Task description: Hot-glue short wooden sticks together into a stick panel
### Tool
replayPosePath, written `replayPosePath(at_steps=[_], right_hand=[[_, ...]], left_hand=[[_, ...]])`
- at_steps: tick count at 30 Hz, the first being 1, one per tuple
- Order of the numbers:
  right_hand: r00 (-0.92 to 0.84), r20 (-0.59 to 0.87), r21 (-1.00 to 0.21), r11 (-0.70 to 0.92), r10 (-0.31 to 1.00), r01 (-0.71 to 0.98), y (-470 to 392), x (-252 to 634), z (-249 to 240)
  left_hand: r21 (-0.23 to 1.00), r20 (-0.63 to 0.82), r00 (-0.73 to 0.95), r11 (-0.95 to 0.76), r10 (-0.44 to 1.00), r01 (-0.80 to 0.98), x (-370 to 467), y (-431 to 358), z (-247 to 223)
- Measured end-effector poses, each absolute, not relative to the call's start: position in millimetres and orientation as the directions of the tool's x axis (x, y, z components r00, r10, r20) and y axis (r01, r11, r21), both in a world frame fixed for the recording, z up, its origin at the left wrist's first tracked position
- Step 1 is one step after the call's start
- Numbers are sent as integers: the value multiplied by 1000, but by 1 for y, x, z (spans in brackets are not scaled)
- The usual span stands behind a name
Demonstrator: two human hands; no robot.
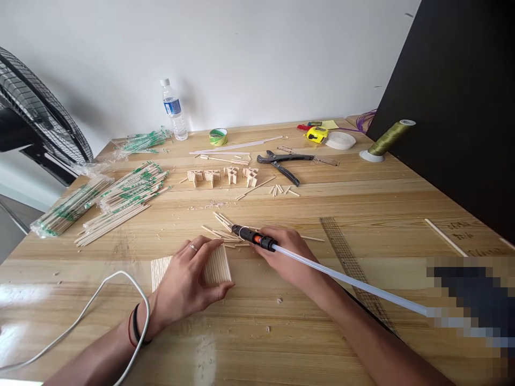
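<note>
My left hand point(187, 279) is closed over a flat panel of wooden sticks point(217, 265) laid side by side, the thumb at its near right corner and the fingers along its far edge. In my right hand point(287, 254) is a black glue gun point(251, 236), its nozzle pointing away and to the left. A long translucent glue stick point(346, 277) runs out of the gun's back toward the lower right. Cut wooden sticks point(219, 233) lie loose just beyond the panel, partly hidden by the gun and my hands.
Bundled chopsticks point(124, 193) lie at the left, beside a fan point(36, 107). Several small stick assemblies point(212, 176), a black cutter point(285, 161) and a water bottle point(174, 112) stand farther back. A ruler point(354, 262) lies at right. A white cable point(96, 295) crosses my left wrist.
</note>
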State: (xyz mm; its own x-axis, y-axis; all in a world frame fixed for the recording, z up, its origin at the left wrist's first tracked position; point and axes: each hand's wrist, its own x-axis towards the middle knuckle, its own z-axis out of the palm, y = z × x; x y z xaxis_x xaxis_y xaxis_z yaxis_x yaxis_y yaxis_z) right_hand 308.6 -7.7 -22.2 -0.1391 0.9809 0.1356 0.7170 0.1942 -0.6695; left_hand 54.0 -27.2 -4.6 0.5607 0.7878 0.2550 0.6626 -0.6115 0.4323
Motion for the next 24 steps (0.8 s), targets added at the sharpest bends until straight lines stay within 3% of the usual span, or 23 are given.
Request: replayPosePath(at_steps=[9, 17, 24], right_hand=[[-111, 338, -777, 344, 935, 528, -10, 306, -3], [-316, 148, -919, 248, 937, 306, -17, 310, 8], [-433, 141, -930, 269, 890, 250, -18, 314, 13]], left_hand=[[512, 291, 489, -565, 822, 647, 48, -17, 2], [541, 218, 480, -515, 849, 665, 42, -14, 2], [569, 223, 475, -509, 851, 646, 42, -15, 7]])
